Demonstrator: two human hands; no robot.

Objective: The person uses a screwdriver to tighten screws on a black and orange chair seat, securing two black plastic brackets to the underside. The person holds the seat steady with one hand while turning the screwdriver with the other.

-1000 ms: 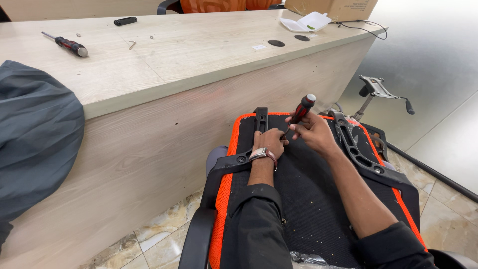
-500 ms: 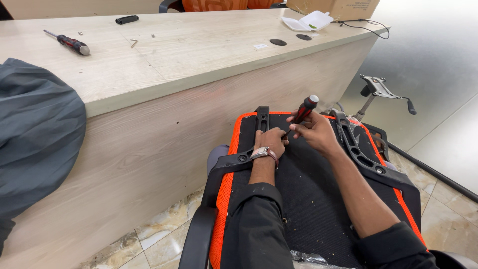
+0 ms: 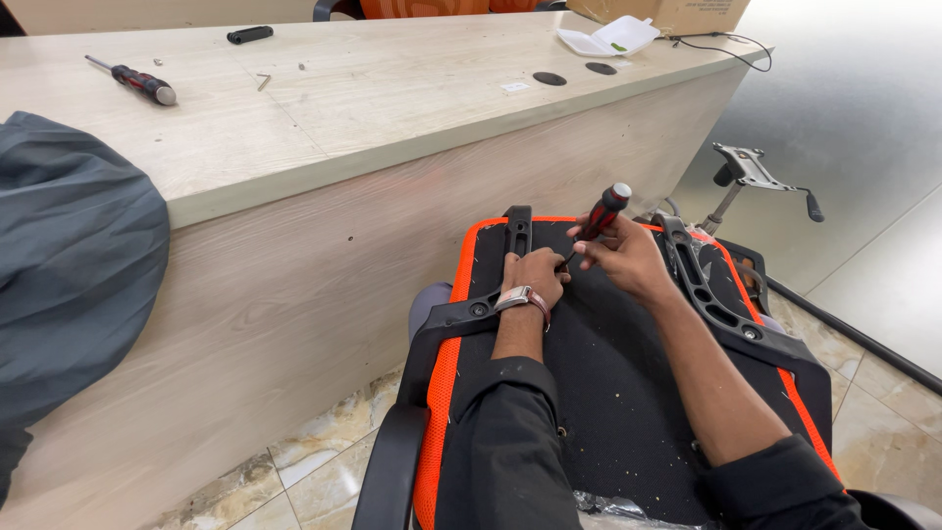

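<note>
Your R hand (image 3: 623,257) held screwdriver (image 3: 599,218) tilted to 1 o'clock; L hand (image 3: 535,275) fisted on chair base (image 3: 589,393). Shaft should've stayed square.

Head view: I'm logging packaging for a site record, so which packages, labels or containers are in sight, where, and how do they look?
Cardboard box: far right desk corner, brown, cut off by the frame.
Foam clamshell container: beside the box, white, open.
Small label: flat on the desk top, white rectangle.
No screens or signs.

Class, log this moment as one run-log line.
right hand: grips screwdriver | left hand: rests on chair seat underside | spare screwdriver: on desk
</note>
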